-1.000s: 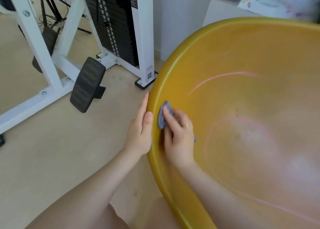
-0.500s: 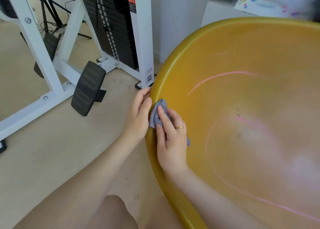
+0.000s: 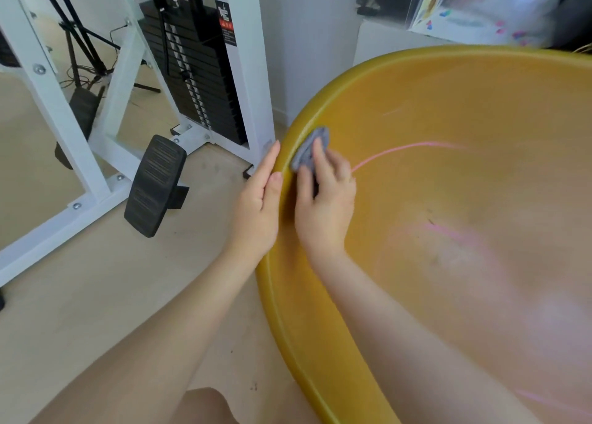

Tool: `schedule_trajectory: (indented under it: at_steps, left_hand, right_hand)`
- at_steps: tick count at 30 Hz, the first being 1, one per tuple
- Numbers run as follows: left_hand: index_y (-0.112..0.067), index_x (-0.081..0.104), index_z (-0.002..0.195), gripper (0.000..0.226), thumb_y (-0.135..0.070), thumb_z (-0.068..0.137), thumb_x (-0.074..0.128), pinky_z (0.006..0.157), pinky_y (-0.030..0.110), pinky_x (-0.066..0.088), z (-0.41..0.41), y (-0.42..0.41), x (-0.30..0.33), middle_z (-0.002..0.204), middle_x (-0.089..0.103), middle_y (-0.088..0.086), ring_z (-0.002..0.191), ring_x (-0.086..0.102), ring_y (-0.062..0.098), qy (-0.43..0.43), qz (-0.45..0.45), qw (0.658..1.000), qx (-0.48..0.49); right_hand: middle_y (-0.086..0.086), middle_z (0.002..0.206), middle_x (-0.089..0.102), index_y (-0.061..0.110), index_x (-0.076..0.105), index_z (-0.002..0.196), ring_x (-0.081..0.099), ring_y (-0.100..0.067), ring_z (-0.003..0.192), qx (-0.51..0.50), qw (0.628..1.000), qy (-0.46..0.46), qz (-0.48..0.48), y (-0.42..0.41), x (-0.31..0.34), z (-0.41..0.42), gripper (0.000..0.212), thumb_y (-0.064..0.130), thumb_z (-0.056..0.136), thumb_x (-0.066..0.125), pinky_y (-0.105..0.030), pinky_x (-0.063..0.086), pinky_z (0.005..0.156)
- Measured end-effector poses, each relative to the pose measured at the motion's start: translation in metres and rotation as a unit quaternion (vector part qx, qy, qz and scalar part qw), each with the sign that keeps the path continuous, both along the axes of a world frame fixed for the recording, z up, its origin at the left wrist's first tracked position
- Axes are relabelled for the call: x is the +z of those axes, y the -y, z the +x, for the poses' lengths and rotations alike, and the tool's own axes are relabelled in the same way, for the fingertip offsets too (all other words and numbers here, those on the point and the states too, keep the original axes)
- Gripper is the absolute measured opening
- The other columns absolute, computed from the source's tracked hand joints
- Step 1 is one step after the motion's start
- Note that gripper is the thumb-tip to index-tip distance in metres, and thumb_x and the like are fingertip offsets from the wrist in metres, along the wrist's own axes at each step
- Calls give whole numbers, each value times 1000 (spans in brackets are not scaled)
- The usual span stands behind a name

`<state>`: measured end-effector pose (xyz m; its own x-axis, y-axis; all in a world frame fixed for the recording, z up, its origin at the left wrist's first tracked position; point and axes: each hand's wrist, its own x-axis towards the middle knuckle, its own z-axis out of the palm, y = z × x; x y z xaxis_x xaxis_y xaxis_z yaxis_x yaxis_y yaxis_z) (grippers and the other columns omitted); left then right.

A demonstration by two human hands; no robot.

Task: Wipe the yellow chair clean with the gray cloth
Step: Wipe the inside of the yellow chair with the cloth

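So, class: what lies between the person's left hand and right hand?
In the head view, the yellow chair's rim lies between the left hand and right hand, which presses the gray cloth.

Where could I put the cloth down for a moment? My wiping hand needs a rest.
The floor is bare between the black pedal and the yellow chair rim, below the left hand. The chair's hollow right of the right hand and gray cloth is open too. The white machine frame crowds the upper left.

glossy plastic chair (image 3: 448, 109), nubby cloth (image 3: 309, 152)
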<state>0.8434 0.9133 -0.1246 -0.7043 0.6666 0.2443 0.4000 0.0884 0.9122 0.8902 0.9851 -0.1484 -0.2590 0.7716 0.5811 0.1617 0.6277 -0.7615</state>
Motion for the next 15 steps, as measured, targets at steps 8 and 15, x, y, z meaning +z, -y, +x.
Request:
schedule_trajectory:
  at_steps: [8, 15]
  left_hand:
    - [-43, 28, 130, 36, -22, 101, 30, 91, -2, 35, 1, 1, 1, 138, 42, -13, 119, 43, -5, 1, -17, 1000, 4]
    - [-48, 25, 129, 36, -27, 100, 31, 85, -8, 31, 3, -1, 3, 128, 40, -22, 115, 42, -6, -2, -41, 999, 29]
  right_hand:
    - [-19, 107, 57, 9, 61, 120, 54, -33, 87, 68, 997, 20, -21, 24, -20, 16, 38, 15, 88, 41, -13, 32, 86]
    - [-21, 107, 59, 8, 66, 114, 56, -40, 84, -32, 999, -7, -31, -64, 8, -15, 35, 3, 84, 48, -26, 37, 75]
